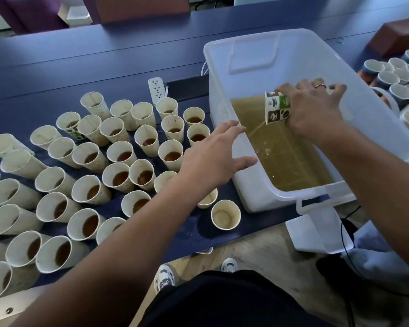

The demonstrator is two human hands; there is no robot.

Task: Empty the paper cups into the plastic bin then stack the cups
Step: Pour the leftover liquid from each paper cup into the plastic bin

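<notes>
The right hand (314, 107) grips a printed paper cup (277, 107) round its wall, fingers curled over the base end, and holds it tipped on its side inside the plastic bin (257, 55), mouth turned down and to the left. A thin stream of liquid runs from the rim into the yellow-brown liquid (283, 156) pooled on the bin floor directly below the grip.

A cup like this is likely very light once drained, with a thin wall that gives under a hard squeeze and may have softened from the wet. Holding it round the middle or lower wall, as here, seems safest; the rolled rim is the stiffest part, and wet paper could slip.

The print on the held cup is a checker of green, brown and white panels with pictures of steaming cups and coffee beans. No words or brand can be read.

Left of the grip and nearer the person, the left hand (213, 156) hovers with fingers spread, holding nothing, just beside the bin's near-left wall. Below and beyond it a crowd of waiting cups (118, 175) stands on the dark blue table (80, 57), many with brown liquid in the bottom. One empty cup (225, 214) stands near the bin's front corner. Right of the grip, outside the bin, are more cups (397, 76). A white power strip (156, 89) lies behind the crowd.
</notes>
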